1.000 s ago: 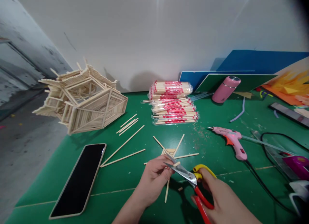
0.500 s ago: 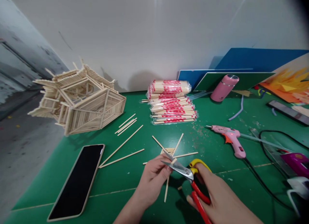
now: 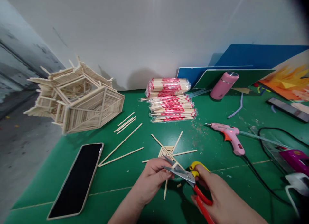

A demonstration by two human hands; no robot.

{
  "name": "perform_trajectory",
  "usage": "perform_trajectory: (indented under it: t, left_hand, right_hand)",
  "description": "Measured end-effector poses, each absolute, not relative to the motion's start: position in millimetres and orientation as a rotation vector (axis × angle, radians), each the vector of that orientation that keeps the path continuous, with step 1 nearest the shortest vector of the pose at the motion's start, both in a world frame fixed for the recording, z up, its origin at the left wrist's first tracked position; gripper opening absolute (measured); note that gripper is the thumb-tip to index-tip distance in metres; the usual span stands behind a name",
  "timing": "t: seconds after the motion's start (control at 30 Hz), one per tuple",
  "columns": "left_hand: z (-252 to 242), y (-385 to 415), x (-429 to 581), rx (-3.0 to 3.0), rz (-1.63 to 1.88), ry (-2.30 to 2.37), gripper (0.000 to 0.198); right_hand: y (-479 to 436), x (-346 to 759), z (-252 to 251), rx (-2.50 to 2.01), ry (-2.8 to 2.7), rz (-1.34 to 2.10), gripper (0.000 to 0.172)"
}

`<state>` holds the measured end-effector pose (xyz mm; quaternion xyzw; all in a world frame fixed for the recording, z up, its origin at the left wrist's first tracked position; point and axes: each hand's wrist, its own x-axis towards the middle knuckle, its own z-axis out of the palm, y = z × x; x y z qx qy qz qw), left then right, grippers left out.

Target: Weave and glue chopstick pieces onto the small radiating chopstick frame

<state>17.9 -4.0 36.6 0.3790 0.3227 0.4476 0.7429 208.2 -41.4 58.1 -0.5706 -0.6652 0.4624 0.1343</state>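
Note:
Near the front middle, my left hand (image 3: 153,177) pinches a short wooden stick (image 3: 174,165), whose end lies between the scissor blades. My right hand (image 3: 212,191) is wrapped round the handles of scissors (image 3: 189,176), one handle yellow, the other red; the blades are parted. Just beyond my left hand, a flat star-shaped piece of sticks (image 3: 166,150) lies on the green table (image 3: 116,201), its near part covered by the hand and blades. A short cut-off bit (image 3: 179,185) rests below the scissors.
Loose sticks (image 3: 124,155) and a phone (image 3: 76,182) lie left, below a stick-built model (image 3: 89,104). Wrapped stick bundles (image 3: 170,101) are at the back. A pink glue gun (image 3: 230,137), its cord, a pink bottle (image 3: 223,86) and a second phone (image 3: 287,109) occupy the right.
The scissor blades have shifted slightly down and right, and more of the star-shaped piece shows beyond them. The whole view has moved a little.

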Motion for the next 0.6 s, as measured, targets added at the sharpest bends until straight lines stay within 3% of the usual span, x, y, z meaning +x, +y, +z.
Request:
perform_trajectory:
  t: [0.23, 0.4, 0.6]
  left_hand:
    - [38.9, -4.1, 16.5, 0.835, 0.920, 0.719, 0.017]
    - [39.0, -5.4, 20.1, 0.784, 0.823, 0.644, 0.014]
    - [41.2, -5.3, 22.4, 0.723, 0.790, 0.635, 0.013]
  right_hand:
    - [-47.2, 206.5, 52.7, -1.649, -1.882, 1.385, 0.025]
    - [-50.1, 210.2, 52.7, -1.780, -1.940, 1.262, 0.047]
    - [-46.6, 211.3, 59.0, -1.717, -1.992, 1.302, 0.033]
